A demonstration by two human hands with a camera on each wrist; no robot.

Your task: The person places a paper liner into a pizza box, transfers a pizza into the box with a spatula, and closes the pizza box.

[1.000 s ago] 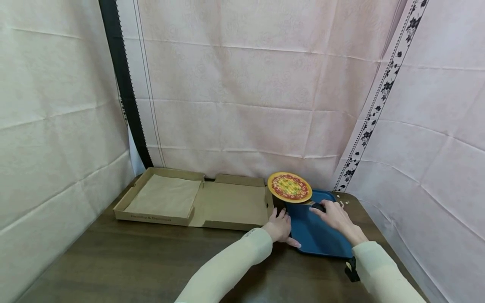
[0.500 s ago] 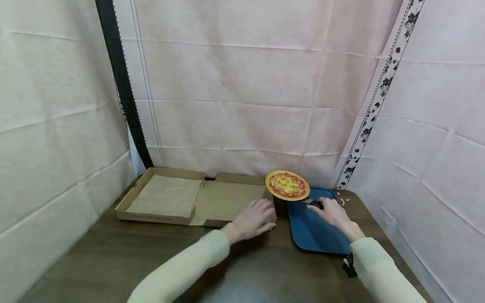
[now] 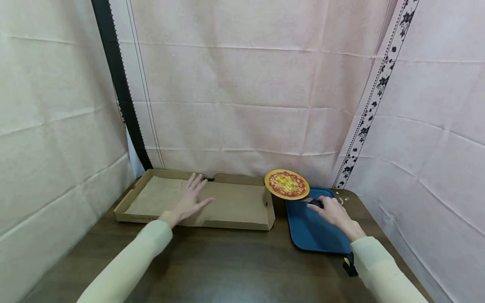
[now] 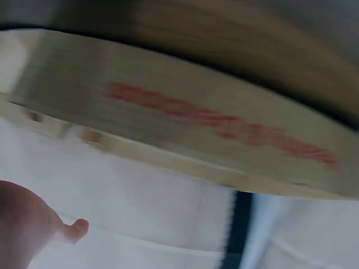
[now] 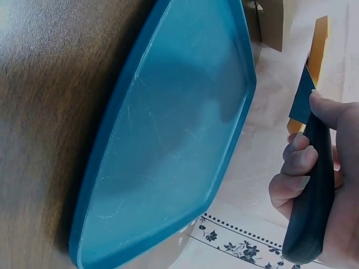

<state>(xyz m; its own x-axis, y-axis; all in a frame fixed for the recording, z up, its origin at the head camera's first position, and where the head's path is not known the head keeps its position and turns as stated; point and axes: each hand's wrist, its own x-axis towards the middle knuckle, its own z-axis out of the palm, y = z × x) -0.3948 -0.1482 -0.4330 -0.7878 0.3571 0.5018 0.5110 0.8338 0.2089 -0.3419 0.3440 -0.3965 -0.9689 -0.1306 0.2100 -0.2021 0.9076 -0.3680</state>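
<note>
Holding round pizza point(image 3: 287, 184), right fingers point(image 5: 300, 161) grip smooth black handle point(image 5: 312, 216)

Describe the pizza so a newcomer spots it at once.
On the table, find the blue tray right of the open box. Near the tray's far left corner, the right hand holds up a spatula bearing the pizza. Its round, yellow-rimmed shape sets it apart from tray and box.

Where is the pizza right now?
In the head view, right of centre, the pizza is on the black-handled server in the right hand, near the blue tray.
</note>
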